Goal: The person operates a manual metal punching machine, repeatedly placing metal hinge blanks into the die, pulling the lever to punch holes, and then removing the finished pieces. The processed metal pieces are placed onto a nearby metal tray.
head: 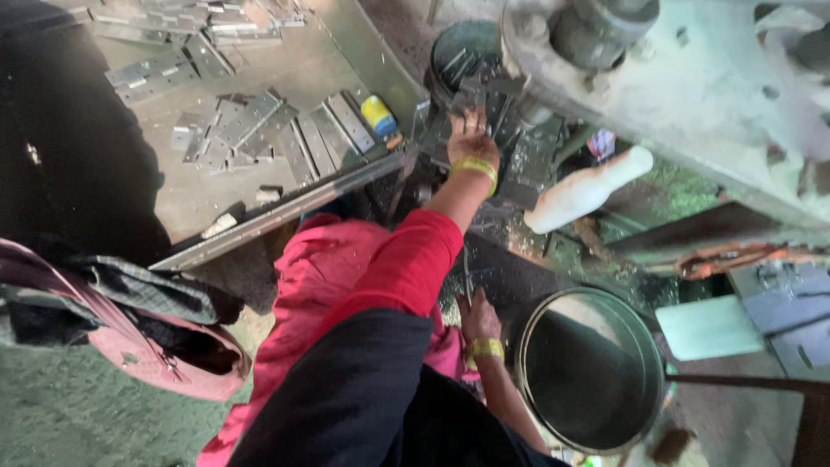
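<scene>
My left hand (471, 143), with a yellow bangle and a red sleeve behind it, reaches up into a heap of dark flat metal pieces (484, 91) at the foot of a grey machine (709, 95). Its fingertips lie among the pieces, and its grip is hidden. My right hand (478, 316), also with a yellow bangle, rests low by my lap. It is closed around a thin upright metal strip (466, 275). A round dark tub (458, 43) stands just behind the heap.
A slanted metal table (311, 65) at the upper left carries several grey hinge-like plates (251, 121) and a blue and yellow can (378, 115). A white bottle (588, 190) lies right of my left hand. A round steel basin (592, 367) is at lower right, and a pink bag (156, 355) at left.
</scene>
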